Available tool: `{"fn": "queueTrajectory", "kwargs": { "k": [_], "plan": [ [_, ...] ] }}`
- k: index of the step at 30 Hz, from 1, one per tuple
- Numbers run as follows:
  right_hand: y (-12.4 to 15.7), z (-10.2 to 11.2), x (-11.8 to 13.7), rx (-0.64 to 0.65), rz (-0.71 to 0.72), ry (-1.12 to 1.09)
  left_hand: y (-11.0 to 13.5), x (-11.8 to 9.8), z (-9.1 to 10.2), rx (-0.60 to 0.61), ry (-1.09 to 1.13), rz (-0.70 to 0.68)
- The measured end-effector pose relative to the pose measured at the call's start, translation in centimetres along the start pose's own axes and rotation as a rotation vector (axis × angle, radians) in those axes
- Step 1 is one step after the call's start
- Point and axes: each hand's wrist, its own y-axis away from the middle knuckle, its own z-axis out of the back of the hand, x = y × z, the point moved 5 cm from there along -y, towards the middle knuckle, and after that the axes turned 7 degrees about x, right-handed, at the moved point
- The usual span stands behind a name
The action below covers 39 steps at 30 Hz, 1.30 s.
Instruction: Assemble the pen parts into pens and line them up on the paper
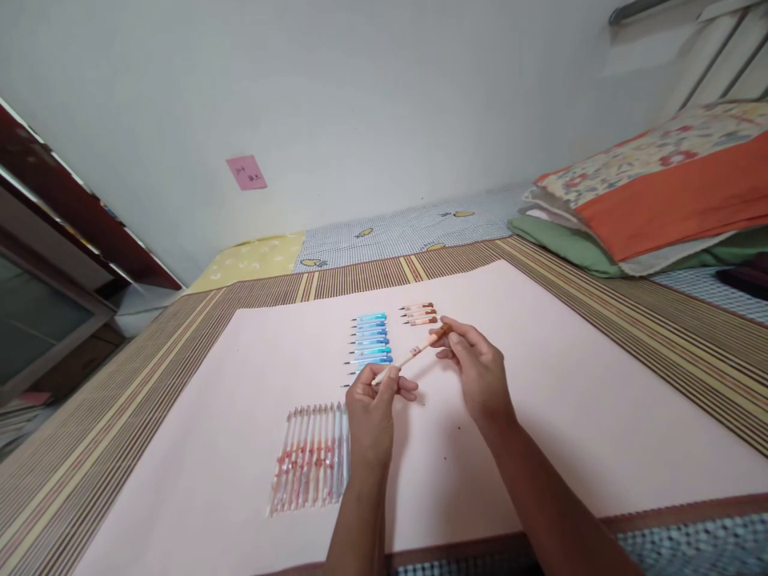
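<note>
Both hands hold one brown and cream pen (414, 353) above a pale pink sheet (540, 400). My left hand (375, 404) pinches the pen's tip end. My right hand (474, 364) pinches its brown cap end. Just beyond the hands lies a row of several blue pens (370, 340). Three brown pens (418, 314) lie side by side to the right of the blue ones. A row of several clear pens with pink and red print (312, 456) lies left of my left wrist.
The pink sheet lies on a striped woven mat (120, 400) on a bed. Folded bedding and an orange-edged floral pillow (660, 192) are stacked at the right. A white wall with a pink sticky note (246, 172) is behind. Dark furniture (48, 240) stands at the left.
</note>
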Motion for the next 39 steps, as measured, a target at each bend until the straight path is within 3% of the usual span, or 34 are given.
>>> {"fn": "queueTrajectory", "kwargs": {
  "k": [16, 22, 30, 34, 39],
  "plan": [
    [-0.6, 1.2, -0.4, -0.106, -0.02, -0.14, 0.2, 0.5, -0.9, 0.096, 0.041, -0.01],
    [-0.4, 1.2, -0.2, -0.125, 0.019, -0.03, 0.4, 0.5, -0.8, 0.073, 0.019, -0.028],
    [-0.4, 0.6, -0.3, -0.046, -0.052, -0.028, -0.6, 1.1, 0.5, -0.021, 0.237, -0.024],
    [-0.3, 0.2, -0.3, 0.022, -0.103, -0.069, -0.6, 0.8, 0.7, 0.003, 0.241, -0.034],
    [-0.2, 0.2, 0.5, 0.073, -0.124, 0.045, -0.6, 0.3, 0.7, 0.022, 0.269, -0.044]
  ]
}}
